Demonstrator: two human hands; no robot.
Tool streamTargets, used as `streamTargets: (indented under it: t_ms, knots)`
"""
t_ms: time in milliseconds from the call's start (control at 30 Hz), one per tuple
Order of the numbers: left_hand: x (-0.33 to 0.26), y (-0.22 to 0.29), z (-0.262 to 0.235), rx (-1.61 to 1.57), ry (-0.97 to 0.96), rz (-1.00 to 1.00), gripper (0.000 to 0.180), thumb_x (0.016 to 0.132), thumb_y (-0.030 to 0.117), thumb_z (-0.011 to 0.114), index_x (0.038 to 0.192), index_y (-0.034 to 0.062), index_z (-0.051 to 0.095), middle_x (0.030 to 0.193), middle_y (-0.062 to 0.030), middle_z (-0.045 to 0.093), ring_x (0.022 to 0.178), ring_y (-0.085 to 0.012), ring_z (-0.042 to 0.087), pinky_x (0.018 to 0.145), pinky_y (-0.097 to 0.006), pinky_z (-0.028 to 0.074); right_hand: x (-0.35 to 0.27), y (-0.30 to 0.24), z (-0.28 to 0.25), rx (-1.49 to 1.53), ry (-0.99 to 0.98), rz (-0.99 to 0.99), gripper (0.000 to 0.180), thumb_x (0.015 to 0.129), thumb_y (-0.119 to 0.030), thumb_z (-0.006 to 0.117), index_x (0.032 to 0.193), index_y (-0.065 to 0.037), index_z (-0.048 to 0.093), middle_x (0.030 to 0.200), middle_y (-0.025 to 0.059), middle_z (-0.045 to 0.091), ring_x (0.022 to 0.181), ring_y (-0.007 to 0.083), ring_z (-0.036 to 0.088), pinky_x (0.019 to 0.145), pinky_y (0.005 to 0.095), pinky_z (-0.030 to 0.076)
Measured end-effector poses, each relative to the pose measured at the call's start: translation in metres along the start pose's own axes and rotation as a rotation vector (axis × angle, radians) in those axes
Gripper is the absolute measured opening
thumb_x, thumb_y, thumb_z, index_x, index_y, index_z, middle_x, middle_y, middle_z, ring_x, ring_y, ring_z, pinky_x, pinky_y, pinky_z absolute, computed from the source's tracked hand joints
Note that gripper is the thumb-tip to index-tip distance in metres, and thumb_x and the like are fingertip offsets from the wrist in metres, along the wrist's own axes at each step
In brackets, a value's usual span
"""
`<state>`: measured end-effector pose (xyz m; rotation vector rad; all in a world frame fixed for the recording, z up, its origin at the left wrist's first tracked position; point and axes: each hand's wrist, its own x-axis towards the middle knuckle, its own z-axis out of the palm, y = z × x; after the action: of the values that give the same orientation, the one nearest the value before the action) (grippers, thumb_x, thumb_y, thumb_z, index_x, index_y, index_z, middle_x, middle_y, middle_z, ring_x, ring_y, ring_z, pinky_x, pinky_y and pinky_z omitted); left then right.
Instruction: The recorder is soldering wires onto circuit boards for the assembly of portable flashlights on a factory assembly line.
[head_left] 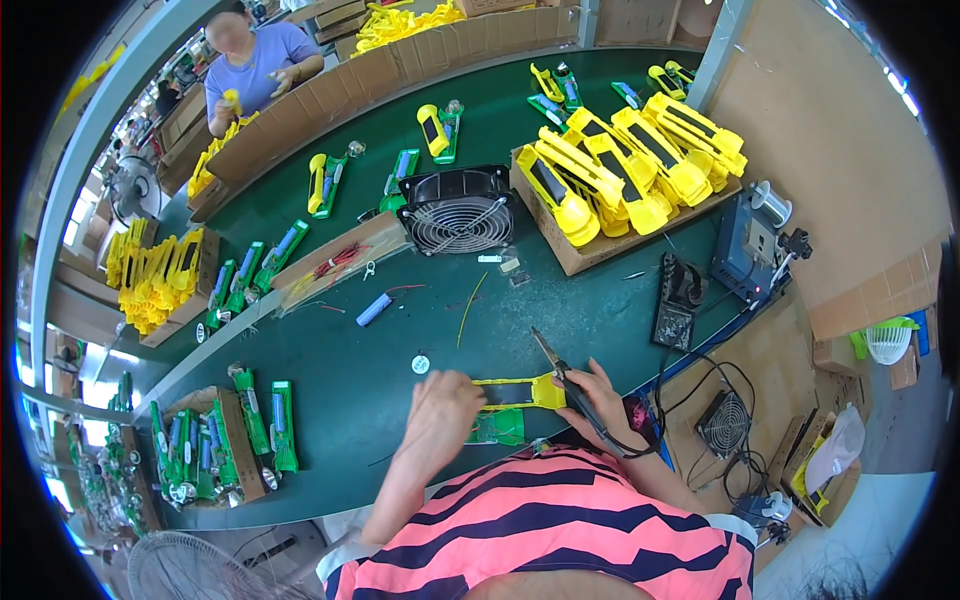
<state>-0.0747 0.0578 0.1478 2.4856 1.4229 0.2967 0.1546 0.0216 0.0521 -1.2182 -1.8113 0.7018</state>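
My left hand (440, 412) presses down on a yellow plastic housing (520, 391) lying flat on the green table (400, 350), with a green circuit board (497, 427) under its near edge. My right hand (590, 398) grips a soldering iron (560, 368) like a pen, its tip pointing up and away from me, just above the housing's right end. A small white round part (421, 364) lies on the table just beyond my left hand.
A black fan (457, 210) stands mid-table beside a cardboard box of yellow housings (620, 165). A soldering station (750, 240) and iron stand (678, 300) sit at right. Green boards fill a box (215, 445) at left. A blue cylinder (374, 309) and loose wires lie ahead. Another person (255, 65) works opposite.
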Motion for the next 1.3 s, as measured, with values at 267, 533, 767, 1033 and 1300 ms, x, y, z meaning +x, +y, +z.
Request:
streamTargets:
  t_ms: [267,533,767,1033,1300]
  knots:
    - [-0.017,0.01,0.055,-0.199,0.18,-0.037,0.01,0.064,0.006,0.062,0.074,0.0077,0.062,0.076,-0.0048,0.055,0.074,-0.0224,0.051,0.064,-0.034,0.037,0.011,-0.001,-0.002,0.046,0.004,-0.042,0.054,0.063,-0.004,0.069,0.108,-0.005,0.04,0.1,0.0091,0.059,0.095,0.0265,0.054,0.096,0.0456,0.029]
    - [-0.002,0.012,0.066,-0.019,0.235,-0.109,0.005,0.066,0.004,0.057,0.069,0.0059,0.06,0.069,-0.0077,0.052,0.063,-0.0252,0.052,0.058,-0.035,0.04,0.031,-0.005,0.006,0.143,-0.056,-0.236,0.042,0.07,-0.009,0.065,0.107,-0.006,0.046,0.095,0.0125,0.057,0.089,0.0285,0.056,0.087,0.0438,0.04]
    - [0.002,0.005,0.059,-0.083,0.159,-0.146,0.008,0.063,0.002,0.053,0.067,0.0042,0.059,0.065,-0.0113,0.052,0.057,-0.0275,0.055,0.055,-0.036,0.045,0.038,-0.008,-0.035,0.012,0.047,-0.282,0.029,0.067,-0.012,0.068,0.092,-0.004,0.058,0.078,0.0098,0.061,0.069,0.0226,0.061,0.067,0.0334,0.049]
    - [0.007,0.004,0.054,-0.108,0.093,-0.158,0.006,0.067,0.003,0.054,0.069,0.0036,0.06,0.067,-0.0117,0.053,0.06,-0.0281,0.056,0.056,-0.036,0.046,0.031,0.002,-0.017,0.695,0.007,0.301,0.013,0.077,-0.005,0.057,0.087,0.004,0.055,0.073,0.0096,0.06,0.063,0.0126,0.06,0.056,0.0222,0.048]
    - [0.006,0.004,0.053,-0.032,0.05,-0.168,0.005,0.068,0.006,0.056,0.069,0.0043,0.061,0.069,-0.0117,0.054,0.062,-0.028,0.056,0.057,-0.036,0.046,0.032,0.009,-0.004,0.632,-0.041,0.34,0.011,0.075,-0.004,0.058,0.084,0.003,0.056,0.073,0.0085,0.06,0.061,0.0141,0.062,0.054,0.0221,0.049]
